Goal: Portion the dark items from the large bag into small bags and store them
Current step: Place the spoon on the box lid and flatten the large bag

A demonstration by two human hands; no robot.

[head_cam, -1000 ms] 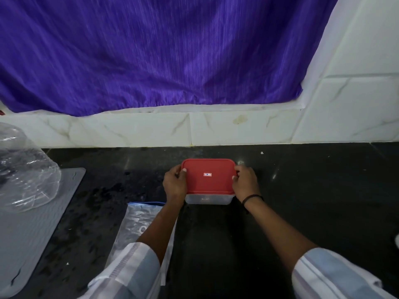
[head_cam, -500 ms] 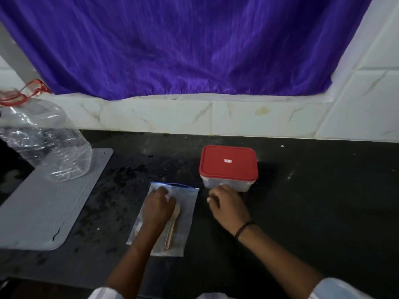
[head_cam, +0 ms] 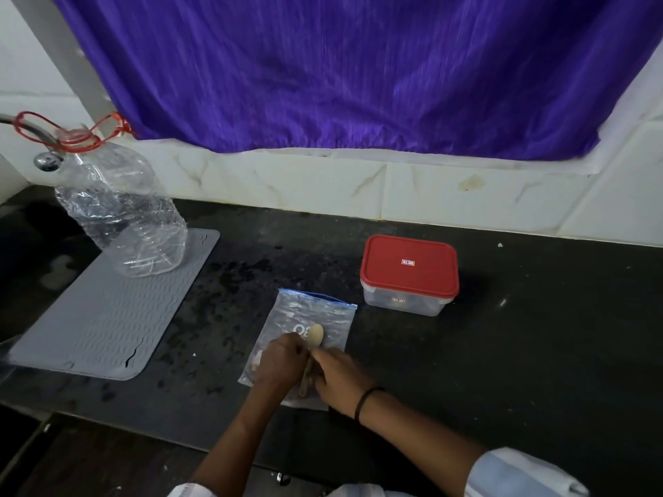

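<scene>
Both hands have left the red-lidded container — the right hand now curls its fingers round the wooden spoon, the left hand presses the zip bag just beside the container. Storing looks done; clearing remains.

Wooden spoon (crinkled plastic bag)

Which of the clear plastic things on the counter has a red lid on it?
The rectangular container right of the zip bag; the bag has a blue strip, and the crumpled bottle only a red neck ring.
</scene>
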